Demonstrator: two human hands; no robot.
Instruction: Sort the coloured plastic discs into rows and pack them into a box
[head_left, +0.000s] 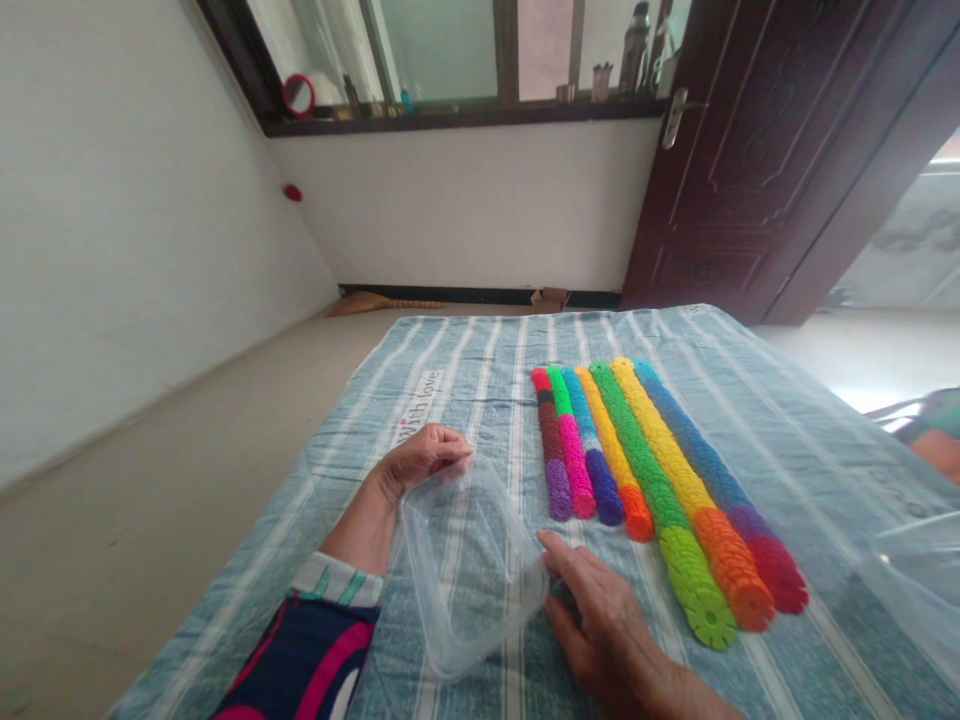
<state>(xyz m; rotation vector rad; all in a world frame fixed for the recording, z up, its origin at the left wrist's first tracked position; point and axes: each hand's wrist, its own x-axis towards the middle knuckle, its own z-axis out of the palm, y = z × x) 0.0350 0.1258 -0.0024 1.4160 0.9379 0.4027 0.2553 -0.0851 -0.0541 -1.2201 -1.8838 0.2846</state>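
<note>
A shallow, see-through piece of plastic with rounded corners, like a container lid (472, 575), is between my hands over the striped cloth. My left hand (426, 460) is closed at its far edge, fingers curled under and thumb side toward the rim. At its right corner, my right hand (600, 615) grips the rim between thumb and fingers. Just right of my hands lie several rows of stacked, notched plastic discs (645, 460), side by side and lengthwise. Their colours run through purple, pink, blue, orange, green, yellow and red.
A clear plastic container (919, 570) sits at the right edge, partly out of view. The blue striped tablecloth (480, 380) covers the table. Beyond are a dark wooden door (750, 150) and a window sill (465, 118) with bottles and a round mirror (298, 95).
</note>
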